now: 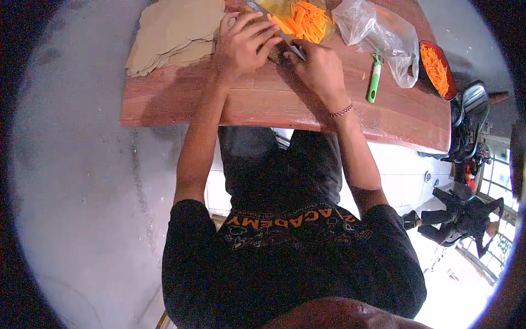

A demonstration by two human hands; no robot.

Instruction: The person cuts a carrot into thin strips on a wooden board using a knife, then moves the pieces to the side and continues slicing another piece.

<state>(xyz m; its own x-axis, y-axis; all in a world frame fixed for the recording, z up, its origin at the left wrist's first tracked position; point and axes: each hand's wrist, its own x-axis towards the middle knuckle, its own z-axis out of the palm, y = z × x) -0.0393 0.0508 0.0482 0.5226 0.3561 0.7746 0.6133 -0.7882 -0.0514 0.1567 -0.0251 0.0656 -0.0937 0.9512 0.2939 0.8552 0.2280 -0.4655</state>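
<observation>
At the left end of the table (263, 98), a stack of thin tan sheets (175, 35) with ragged edges lies flat, reaching close to the table's left edge. Just right of it is the left hand (241, 46), palm down, its fingers open and spread, their tips pointing toward the blade of the knife (279, 32); whether they touch it cannot be told. The knife slants from the far side toward the near right, beside a heap of orange strips (307, 22) on a yellowish surface (331, 32). The right hand (320, 68) has its fingers closed around the near end of the knife; a braided bracelet (341, 111) circles that wrist.

Right of the heap lies a crumpled clear plastic bag (383, 35). Nearer the table's front edge, a green-handled tool (375, 82) lies with its handle toward that edge and its head just beside the bag. A small orange scrap (363, 76) lies left of the tool. At the table's right edge, a red-rimmed dish (451, 88) holds more orange strips, near the bag. Beyond that edge are dark objects (466, 118), and farther off a person in dark clothes (466, 216) in front of bright windows (499, 175).
</observation>
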